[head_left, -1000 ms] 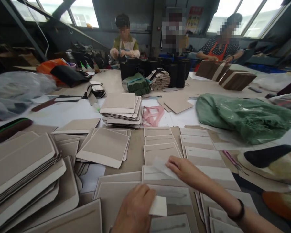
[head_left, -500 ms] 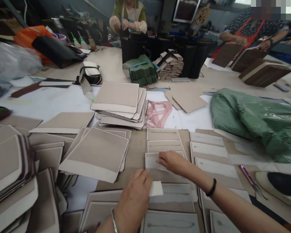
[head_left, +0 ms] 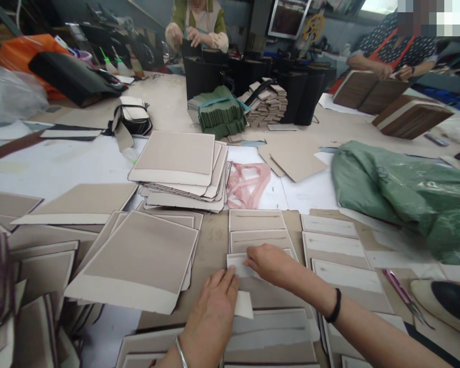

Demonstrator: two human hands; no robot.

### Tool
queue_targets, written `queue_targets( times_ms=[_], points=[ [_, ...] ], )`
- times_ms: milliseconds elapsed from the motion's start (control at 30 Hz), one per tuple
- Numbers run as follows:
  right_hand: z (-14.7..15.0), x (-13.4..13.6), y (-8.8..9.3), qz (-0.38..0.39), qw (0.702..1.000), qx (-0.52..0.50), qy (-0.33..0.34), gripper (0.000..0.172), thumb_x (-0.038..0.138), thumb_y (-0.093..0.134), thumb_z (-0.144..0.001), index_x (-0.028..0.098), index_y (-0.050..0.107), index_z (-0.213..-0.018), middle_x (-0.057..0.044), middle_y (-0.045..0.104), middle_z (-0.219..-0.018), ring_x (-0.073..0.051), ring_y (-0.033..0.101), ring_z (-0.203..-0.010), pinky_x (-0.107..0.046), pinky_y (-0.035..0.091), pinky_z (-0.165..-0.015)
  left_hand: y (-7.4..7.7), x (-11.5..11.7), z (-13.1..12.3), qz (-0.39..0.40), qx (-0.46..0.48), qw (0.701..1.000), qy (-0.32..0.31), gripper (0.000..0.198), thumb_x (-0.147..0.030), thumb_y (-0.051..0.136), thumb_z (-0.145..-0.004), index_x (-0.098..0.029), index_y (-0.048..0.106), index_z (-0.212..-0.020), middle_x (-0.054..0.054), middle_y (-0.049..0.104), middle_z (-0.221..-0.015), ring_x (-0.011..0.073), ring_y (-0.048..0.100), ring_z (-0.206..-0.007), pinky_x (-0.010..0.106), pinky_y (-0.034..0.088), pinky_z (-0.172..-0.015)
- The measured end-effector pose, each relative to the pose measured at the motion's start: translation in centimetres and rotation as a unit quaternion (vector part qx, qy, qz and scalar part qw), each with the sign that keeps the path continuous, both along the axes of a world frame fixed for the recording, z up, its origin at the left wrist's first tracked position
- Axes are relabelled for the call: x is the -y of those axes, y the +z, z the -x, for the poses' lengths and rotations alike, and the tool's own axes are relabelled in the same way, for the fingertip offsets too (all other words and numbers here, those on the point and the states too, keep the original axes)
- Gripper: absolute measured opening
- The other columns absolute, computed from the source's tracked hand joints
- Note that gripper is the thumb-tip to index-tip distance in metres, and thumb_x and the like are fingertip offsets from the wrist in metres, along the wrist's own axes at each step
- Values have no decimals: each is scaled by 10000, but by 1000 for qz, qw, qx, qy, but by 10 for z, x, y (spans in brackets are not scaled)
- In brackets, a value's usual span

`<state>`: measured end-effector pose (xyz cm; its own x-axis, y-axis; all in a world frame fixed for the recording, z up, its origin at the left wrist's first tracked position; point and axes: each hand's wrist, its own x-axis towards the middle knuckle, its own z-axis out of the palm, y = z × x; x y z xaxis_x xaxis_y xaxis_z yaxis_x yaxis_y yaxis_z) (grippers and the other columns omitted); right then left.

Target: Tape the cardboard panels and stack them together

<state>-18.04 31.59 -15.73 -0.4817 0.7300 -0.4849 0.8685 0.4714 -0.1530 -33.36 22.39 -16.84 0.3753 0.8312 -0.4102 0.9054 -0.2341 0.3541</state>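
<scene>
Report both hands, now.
Left hand: fingers extended against small white rectangular card; grip unclear.
Right hand: fingers curled at whitish rectangular strip on beige flat panel; grip unclear.

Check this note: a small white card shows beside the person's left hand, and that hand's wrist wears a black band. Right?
Not quite. The left hand has a silver bangle at its wrist; the head view shows the black band on the arm of the right hand. The small white card is indeed beside the left hand.
</scene>
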Motion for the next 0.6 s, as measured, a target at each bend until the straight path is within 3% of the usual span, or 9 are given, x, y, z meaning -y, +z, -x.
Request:
queue_targets(
  times_ms=[600],
  points=[
    [0, -3, -2, 2, 1000, 3, -3, 240, 289, 470, -868, 135, 654, -878, -160, 683, -814, -288, 654, -784, -308, 478, -611, -4, -12, -5, 6, -16, 1000, -15, 645, 93, 276, -684, -121, 402, -1279, 76, 317, -1380, 228, 313, -1252, 378, 287, -1050]
  ],
)
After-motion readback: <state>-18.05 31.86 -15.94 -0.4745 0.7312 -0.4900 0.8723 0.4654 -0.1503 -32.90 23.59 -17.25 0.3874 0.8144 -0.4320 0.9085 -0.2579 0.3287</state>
